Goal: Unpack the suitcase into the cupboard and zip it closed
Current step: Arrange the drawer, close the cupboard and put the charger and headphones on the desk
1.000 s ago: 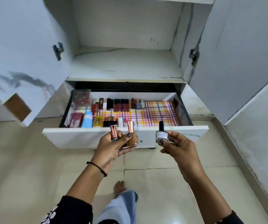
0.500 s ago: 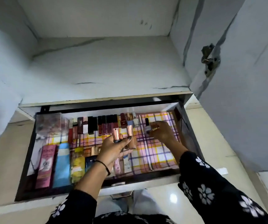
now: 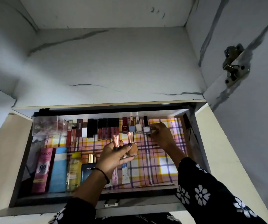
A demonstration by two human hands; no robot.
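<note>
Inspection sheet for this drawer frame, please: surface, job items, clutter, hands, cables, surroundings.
Surface: plaid liner covers the floor of the open drawer.
Job's things: black-capped polish bottle at the back row's right end; two rose-gold-capped bottles; suitcase not in view.
Clutter: back row of lip products, clear box, tubes front left.
Hands: left hand grips the two bottles; right hand pinches the polish bottle.
Cables: nothing seen.
Surroundings: cupboard shelf above, door hinge right.

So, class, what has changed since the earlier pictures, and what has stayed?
The right hand carried the black-capped bottle from in front of the drawer to its back row, beside the white bottle, still pinching it. The left hand still holds two copper-capped bottles.
</note>
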